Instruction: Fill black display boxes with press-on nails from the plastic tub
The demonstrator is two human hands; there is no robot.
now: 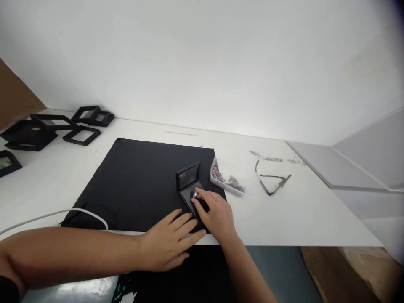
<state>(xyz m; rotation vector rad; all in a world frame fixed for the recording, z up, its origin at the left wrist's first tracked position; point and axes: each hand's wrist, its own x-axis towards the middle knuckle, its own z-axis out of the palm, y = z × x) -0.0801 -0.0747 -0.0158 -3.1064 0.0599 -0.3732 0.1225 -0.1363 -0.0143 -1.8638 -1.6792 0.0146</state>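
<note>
A small black hinged display case (188, 177) stands with its lid raised on a black mat (142, 176). My right hand (217, 212) pinches a small silvery piece (195, 195) between thumb and fingertips, just over the case's lower half. Whether that piece touches the case I cannot tell. My left hand (173, 242) lies palm down at the near edge of the table, its fingers spread and their tips beside the case's near side. Right of the case, a clear plastic box (227, 187) holds several small reddish and pale pieces.
Several black frames (82, 135) lie at the table's far left. A white cable (78, 209) crosses near my left forearm. Folded-open eyeglasses (270, 185) rest on the white table (303, 219) at the right. A white wall (202, 67) rises behind it.
</note>
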